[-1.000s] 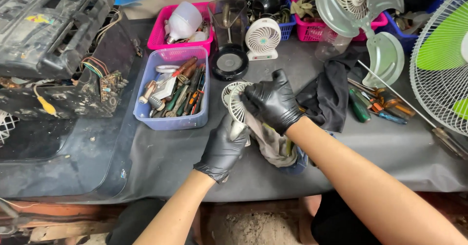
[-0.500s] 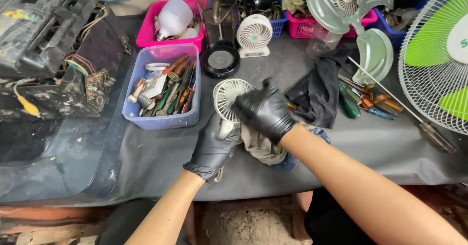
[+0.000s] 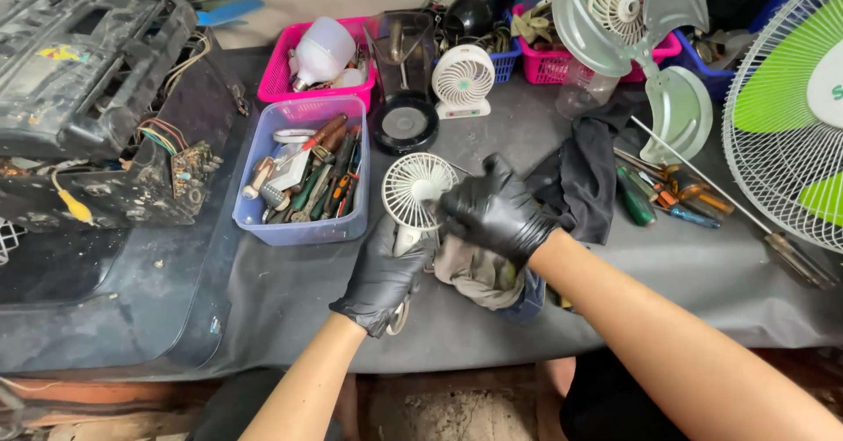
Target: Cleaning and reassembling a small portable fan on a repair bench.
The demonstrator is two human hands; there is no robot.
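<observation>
Both my hands wear black gloves. My left hand (image 3: pixel 384 274) grips the base of a small white handheld fan (image 3: pixel 413 188) held over the dark table cover. My right hand (image 3: pixel 493 213) is closed on a beige rag (image 3: pixel 479 276) and presses it against the right side of the fan's round grille. The rag hangs down under that hand, with a bit of blue cloth (image 3: pixel 529 299) beneath it.
A blue bin of screwdrivers and pliers (image 3: pixel 303 229) sits left of the fan. Behind are a pink basket (image 3: pixel 281 72), another small white fan (image 3: pixel 463 81), a black round lid (image 3: pixel 405 125), a black cloth (image 3: pixel 584 178), loose screwdrivers (image 3: pixel 667 200), fan blades (image 3: pixel 615 20), a large fan grille (image 3: pixel 790 116) and a dismantled appliance (image 3: pixel 88 99).
The view shifted slightly downward and right. My right hand with the rag slid a little across the fan grille; my left hand keeps its hold on the fan.
</observation>
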